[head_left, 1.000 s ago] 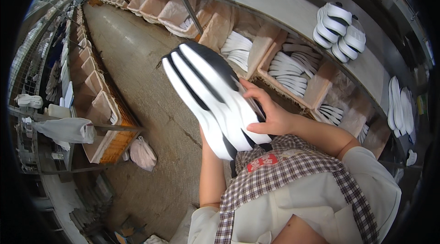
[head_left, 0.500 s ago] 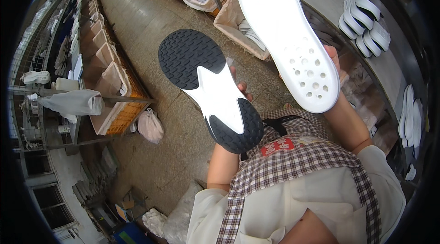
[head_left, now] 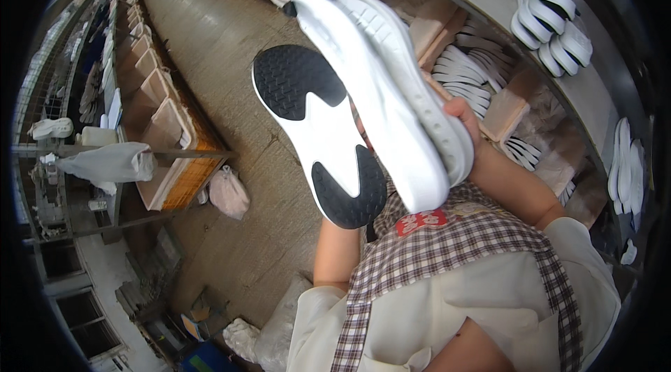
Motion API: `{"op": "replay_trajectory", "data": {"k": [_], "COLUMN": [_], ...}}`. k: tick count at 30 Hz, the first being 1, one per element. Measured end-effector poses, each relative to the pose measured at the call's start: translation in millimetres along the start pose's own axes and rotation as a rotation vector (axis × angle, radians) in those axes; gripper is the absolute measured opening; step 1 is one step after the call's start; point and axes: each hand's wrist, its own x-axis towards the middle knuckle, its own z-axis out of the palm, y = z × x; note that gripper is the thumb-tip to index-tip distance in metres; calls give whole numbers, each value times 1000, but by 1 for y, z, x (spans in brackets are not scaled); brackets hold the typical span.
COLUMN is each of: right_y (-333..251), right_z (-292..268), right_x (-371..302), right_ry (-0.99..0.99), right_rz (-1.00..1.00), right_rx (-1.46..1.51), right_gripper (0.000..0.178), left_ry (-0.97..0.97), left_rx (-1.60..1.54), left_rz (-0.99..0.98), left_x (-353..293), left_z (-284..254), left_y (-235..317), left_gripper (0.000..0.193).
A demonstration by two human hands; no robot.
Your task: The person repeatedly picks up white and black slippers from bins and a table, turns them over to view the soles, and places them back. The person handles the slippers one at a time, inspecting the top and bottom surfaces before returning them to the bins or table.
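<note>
My left hand (head_left: 363, 133) is mostly hidden, with a few fingertips showing at the edge of the black-and-white shoe sole (head_left: 323, 136) it holds. That sole's underside faces up, with black textured pads at both ends and white between. In my right hand (head_left: 463, 120) is a white shoe sole (head_left: 381, 106), tilted onto its side, with its smooth side wall towards me. Behind this wall shows a greyer, ribbed and dotted surface; I cannot tell whether it belongs to a second sole. The white sole's lower part overlaps the black-and-white one in view.
White soles (head_left: 465, 78) lie in lined bins (head_left: 507, 117) beneath the right-hand shelf. More soles (head_left: 549, 19) sit stacked on that shelf. At left, a row of lined bins (head_left: 168, 127) runs along a rack, with a pinkish bag (head_left: 228, 192) on the floor (head_left: 258, 204).
The white sole in my right hand has come left and down, turning from flat to on edge. The black-and-white sole has rotated slightly and its heel end has shifted left.
</note>
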Motion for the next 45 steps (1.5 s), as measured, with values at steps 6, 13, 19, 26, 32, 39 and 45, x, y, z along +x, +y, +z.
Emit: {"op": "replay_trajectory", "data": {"k": [6, 13, 19, 26, 32, 39, 45], "right_y": [10, 13, 10, 8, 2, -13, -16], "right_z": [-9, -10, -4, -3, 28, 65, 63], "right_x": [4, 7, -6, -10, -15, -18, -21], "right_ry": [70, 77, 75, 25, 28, -110, -128], "right_rz": [20, 54, -30, -7, -191, -276, -342], "right_rx": [55, 94, 146, 122, -725, -1325, -1173], "right_gripper": [61, 57, 55, 60, 65, 53, 55], "left_ry": [-174, -328, -220, -270, -188, -32, 96], "left_rx": [-122, -357, -396, -363, -75, 318, 426], "left_rz": [6, -57, -16, -6, -49, 117, 102], "left_x": [15, 18, 9, 8, -1, -20, -23], "left_z": [-26, -30, -23, -20, -32, 1, 29], "left_y": [-5, 0, 3, -1, -1, -18, -13], "left_gripper": [39, 41, 38, 38, 40, 42, 54]}}
